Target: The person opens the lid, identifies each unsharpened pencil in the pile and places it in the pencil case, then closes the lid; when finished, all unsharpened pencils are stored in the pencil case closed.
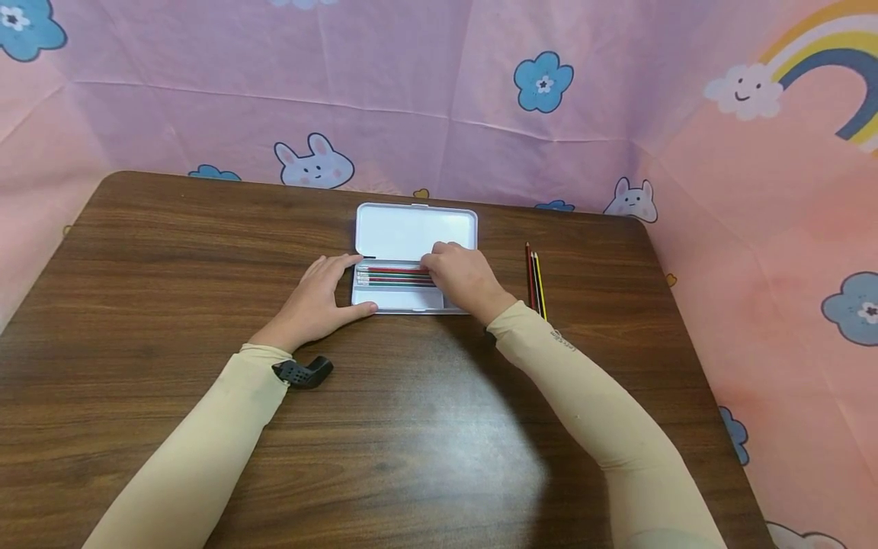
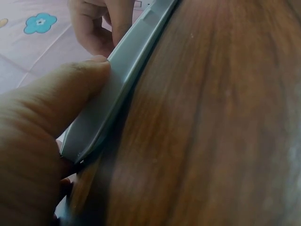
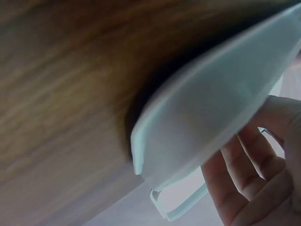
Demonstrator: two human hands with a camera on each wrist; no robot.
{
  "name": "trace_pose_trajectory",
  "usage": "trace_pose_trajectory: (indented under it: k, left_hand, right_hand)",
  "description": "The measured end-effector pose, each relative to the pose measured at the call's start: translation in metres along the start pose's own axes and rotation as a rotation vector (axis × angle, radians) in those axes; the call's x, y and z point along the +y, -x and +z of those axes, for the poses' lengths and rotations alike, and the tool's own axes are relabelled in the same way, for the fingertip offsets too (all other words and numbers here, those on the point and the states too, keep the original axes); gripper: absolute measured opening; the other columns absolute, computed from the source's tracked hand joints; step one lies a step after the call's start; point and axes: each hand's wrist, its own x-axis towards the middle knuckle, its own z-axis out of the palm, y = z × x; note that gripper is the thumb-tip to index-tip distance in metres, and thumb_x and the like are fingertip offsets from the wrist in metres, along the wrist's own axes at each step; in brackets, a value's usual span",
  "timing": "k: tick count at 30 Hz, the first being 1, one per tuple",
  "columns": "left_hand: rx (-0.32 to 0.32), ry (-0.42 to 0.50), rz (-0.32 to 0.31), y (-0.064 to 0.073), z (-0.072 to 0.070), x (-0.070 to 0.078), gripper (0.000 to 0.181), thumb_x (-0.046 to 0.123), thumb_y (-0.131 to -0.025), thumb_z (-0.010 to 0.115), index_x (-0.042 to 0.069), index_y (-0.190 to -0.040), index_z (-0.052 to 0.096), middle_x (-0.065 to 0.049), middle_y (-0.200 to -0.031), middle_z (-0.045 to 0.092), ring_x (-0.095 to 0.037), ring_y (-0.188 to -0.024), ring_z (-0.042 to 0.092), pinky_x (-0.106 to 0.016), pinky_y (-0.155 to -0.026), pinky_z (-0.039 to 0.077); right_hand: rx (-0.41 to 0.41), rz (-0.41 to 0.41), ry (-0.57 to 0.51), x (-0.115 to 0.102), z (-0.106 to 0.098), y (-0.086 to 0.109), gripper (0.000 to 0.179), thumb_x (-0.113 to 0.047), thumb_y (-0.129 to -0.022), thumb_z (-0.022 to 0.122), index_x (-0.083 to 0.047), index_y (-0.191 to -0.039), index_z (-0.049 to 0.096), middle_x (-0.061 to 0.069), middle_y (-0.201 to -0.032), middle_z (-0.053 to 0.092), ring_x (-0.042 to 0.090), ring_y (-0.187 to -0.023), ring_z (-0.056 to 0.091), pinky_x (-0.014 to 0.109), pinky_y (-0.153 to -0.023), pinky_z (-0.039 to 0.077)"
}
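A white pencil case point(image 1: 411, 231) lies open on the table, its lid tipped back. Several red and green pencils point(image 1: 394, 276) lie side by side in its near half. My left hand point(image 1: 312, 301) holds the case's left end, with the thumb along the front edge and the index finger at the back; in the left wrist view that thumb point(image 2: 84, 77) presses on the front wall. Over the right part of the case, my right hand point(image 1: 466, 278) reaches in with curled fingers at the pencils' right ends. Its fingertips are hidden behind the case wall point(image 3: 202, 108) in the right wrist view.
Right of the case, a few loose pencils point(image 1: 539, 282), red, black and yellow, lie on the brown wooden table point(image 1: 411, 427), partly behind my right forearm. A printed cloth point(image 1: 425, 99) hangs behind the table and along its right side.
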Motion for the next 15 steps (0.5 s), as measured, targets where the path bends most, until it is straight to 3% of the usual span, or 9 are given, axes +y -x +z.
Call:
trace_pose_trajectory:
  k: [10, 12, 15]
  left_hand:
    - [0.0, 0.001, -0.01, -0.001, 0.002, -0.001, 0.094, 0.058, -0.088, 0.076, 0.012, -0.16, 0.036, -0.017, -0.164, 0.035, -0.039, -0.156, 0.021, -0.055, -0.13, 0.009]
    - [-0.001, 0.001, -0.012, -0.001, 0.002, 0.0, 0.095, 0.059, -0.088, 0.076, 0.012, -0.16, 0.036, -0.017, -0.164, 0.035, -0.039, -0.156, 0.021, -0.057, -0.129, 0.009]
    - [-0.011, -0.001, -0.002, -0.001, 0.001, 0.0, 0.096, 0.06, -0.089, 0.075, 0.009, -0.16, 0.035, -0.019, -0.164, 0.035, -0.041, -0.155, 0.021, -0.057, -0.129, 0.007]
  right_hand:
    - [0.0, -0.013, -0.037, 0.003, -0.001, 0.005, 0.022, -0.011, -0.102, 0.062, -0.014, -0.118, 0.077, 0.002, -0.107, 0.073, 0.02, -0.1, 0.069, 0.038, -0.077, 0.062]
    - [0.016, -0.016, -0.093, 0.007, -0.002, 0.008, 0.022, -0.012, -0.102, 0.062, -0.015, -0.118, 0.077, 0.001, -0.109, 0.072, 0.018, -0.101, 0.068, 0.037, -0.079, 0.061]
    - [0.083, 0.04, -0.283, 0.016, -0.004, 0.016, 0.02, -0.01, -0.102, 0.062, -0.012, -0.114, 0.077, 0.002, -0.109, 0.072, 0.018, -0.099, 0.067, 0.035, -0.083, 0.059]
